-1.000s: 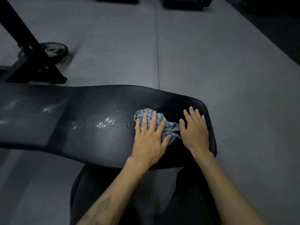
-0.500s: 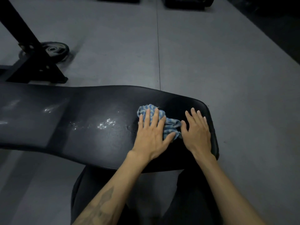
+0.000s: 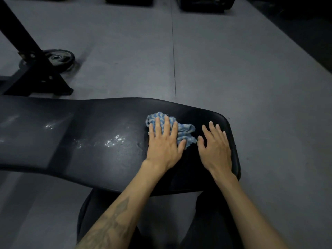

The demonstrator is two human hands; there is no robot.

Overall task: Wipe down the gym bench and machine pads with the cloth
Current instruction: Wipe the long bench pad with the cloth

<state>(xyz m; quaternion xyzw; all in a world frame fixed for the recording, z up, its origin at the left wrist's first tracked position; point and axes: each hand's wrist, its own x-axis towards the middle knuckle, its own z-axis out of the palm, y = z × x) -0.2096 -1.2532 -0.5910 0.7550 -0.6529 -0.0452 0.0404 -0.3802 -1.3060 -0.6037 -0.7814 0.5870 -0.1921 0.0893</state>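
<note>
A long black padded gym bench runs across the head view from the left edge to its rounded right end. A crumpled blue-and-white cloth lies on the pad near that end. My left hand presses flat on the cloth with fingers spread and covers its left half. My right hand rests flat on the bare pad just right of the cloth, fingers apart, thumb almost at the cloth's edge. Wet streaks and droplets shine on the pad left of the cloth.
A black steel rack foot stands on the grey floor beyond the bench at the left, with a small weight plate lying behind it. Dark equipment bases sit along the top edge. My legs are under the bench's near edge.
My left hand has slid the cloth a little farther across the pad, away from me. My right hand has stayed in place on the bench end.
</note>
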